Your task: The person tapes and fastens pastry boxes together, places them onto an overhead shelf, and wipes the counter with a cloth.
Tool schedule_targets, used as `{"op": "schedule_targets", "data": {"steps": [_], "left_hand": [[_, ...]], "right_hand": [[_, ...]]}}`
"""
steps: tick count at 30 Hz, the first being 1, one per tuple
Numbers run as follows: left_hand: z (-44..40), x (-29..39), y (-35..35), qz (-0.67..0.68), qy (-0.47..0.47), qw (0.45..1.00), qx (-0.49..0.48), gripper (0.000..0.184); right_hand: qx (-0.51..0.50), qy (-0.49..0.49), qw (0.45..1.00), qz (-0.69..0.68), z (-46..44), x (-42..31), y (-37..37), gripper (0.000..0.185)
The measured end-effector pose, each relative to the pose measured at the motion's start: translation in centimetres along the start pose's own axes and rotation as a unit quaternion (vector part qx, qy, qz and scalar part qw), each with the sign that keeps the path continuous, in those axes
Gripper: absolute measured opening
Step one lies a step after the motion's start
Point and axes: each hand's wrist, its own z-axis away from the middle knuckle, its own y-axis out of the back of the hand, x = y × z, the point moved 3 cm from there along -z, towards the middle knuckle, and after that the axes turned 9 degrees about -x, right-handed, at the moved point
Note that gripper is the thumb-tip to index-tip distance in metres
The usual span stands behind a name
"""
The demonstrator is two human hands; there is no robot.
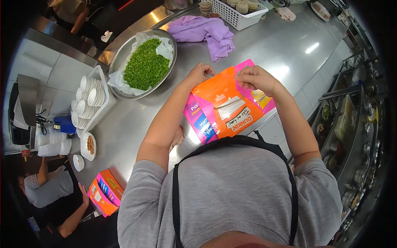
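An orange and pink Dunkin' carton (237, 105) lies nearly flat on the steel counter, close in front of my apron. My left hand (200, 75) is at its far left edge, fingers curled over the rim. At the far right part of the carton, my right hand (257, 79) is closed in a pinch; a small green patch shows beside the fingertips, too small to name. Under my left forearm a skin-coloured shape (178, 138) shows partly, and I cannot tell what it is.
A steel bowl (173, 62) of chopped greens (147, 64) stands left, near a purple cloth (202, 31). A white basket (108, 99) holds stacked small cups. Another person's hand (84, 194) touches an upright Dunkin' box (103, 192). A white crate (240, 20) stands at the back.
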Motion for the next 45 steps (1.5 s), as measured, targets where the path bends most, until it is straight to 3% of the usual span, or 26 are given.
{"op": "schedule_targets", "data": {"steps": [1, 3, 7, 9, 13, 15, 16, 17, 18, 22, 24, 25, 27, 31, 34, 36, 45], "left_hand": [[0.1, 0.0, 0.0, 0.0, 0.0, 1.0, -0.001, 0.018], [0.3, 0.0, -0.4, 0.256, 0.077, 0.956, -0.121, 0.012], [1.2, 1.4, -0.1, 0.245, 0.101, 0.953, -0.149, 0.018], [1.5, 1.7, -0.2, 0.341, 0.157, 0.908, -0.183, 0.03], [2.4, 5.6, 1.4, 0.349, 0.262, 0.879, -0.192, 0.04], [2.7, 7.9, 1.7, 0.247, 0.138, 0.956, -0.081, 0.044], [3.1, 8.6, 1.4, 0.247, 0.139, 0.955, -0.082, 0.044], [3.3, 10.4, 1.4, 0.129, -0.026, 0.989, -0.063, 0.044], [3.8, 12.2, 1.3, 0.006, -0.191, 0.981, -0.041, 0.044], [4.6, 14.2, 0.2, 0.072, -0.137, 0.984, -0.093, 0.045], [4.7, 13.8, 0.3, 0.094, -0.169, 0.981, 0.007, 0.035], [5.2, 13.6, 0.2, 0.094, -0.171, 0.981, 0.005, 0.035], [7.3, 13.7, 1.0, 0.029, -0.164, 0.966, 0.197, 0.029], [8.2, 13.8, 0.7, -0.038, -0.139, 0.968, 0.206, 0.03], [6.4, 12.8, 0.8, -0.15, -0.142, 0.965, 0.161, 0.03], [5.5, 12.0, -0.1, -0.164, -0.139, 0.975, 0.056, 0.035], [6.0, 11.9, -1.5, -0.221, -0.11, 0.967, 0.054, 0.041]], "right_hand": [[-0.007, 0.002, 1.0, 0.0, 0.2, 0.0, -0.1, 0.024], [-0.005, 0.005, 1.0, 0.003, 0.4, 0.4, -0.2, 0.024], [0.011, -0.007, 1.0, 0.01, 0.6, 0.2, -0.3, 0.024], [0.003, -0.013, 1.0, 0.007, 0.7, 0.3, -0.2, 0.024], [-0.015, -0.047, 0.999, -0.016, 1.1, 1.7, -0.7, 0.026], [-0.018, -0.051, 0.998, -0.027, 1.5, 2.4, -0.8, 0.026], [-0.024, -0.055, 0.998, -0.037, 1.6, 2.7, -0.9, 0.026], [-0.023, -0.056, 0.997, -0.039, 1.7, 2.8, -1.0, 0.026], [-0.017, -0.05, 0.997, -0.057, 1.8, 2.8, -1.0, 0.025], [-0.023, -0.03, 0.99, -0.137, 1.7, 2.1, -1.6, 0.024], [-0.033, -0.027, 0.99, -0.134, 2.0, 1.5, -1.8, 0.024], [-0.046, -0.025, 0.99, -0.131, 2.1, 1.3, -1.8, 0.024], [-0.038, -0.025, 0.989, -0.137, 2.5, 1.4, -1.0, 0.024], [-0.044, -0.039, 0.991, -0.118, 2.2, 2.3, 0.1, 0.024], [-0.07, -0.065, 0.993, -0.076, 1.8, 2.4, 0.1, 0.024], [-0.066, -0.074, 0.993, -0.068, 1.7, 3.0, 0.3, 0.024], [-0.066, -0.111, 0.991, -0.016, 1.7, 4.5, 0.9, 0.024]]}}
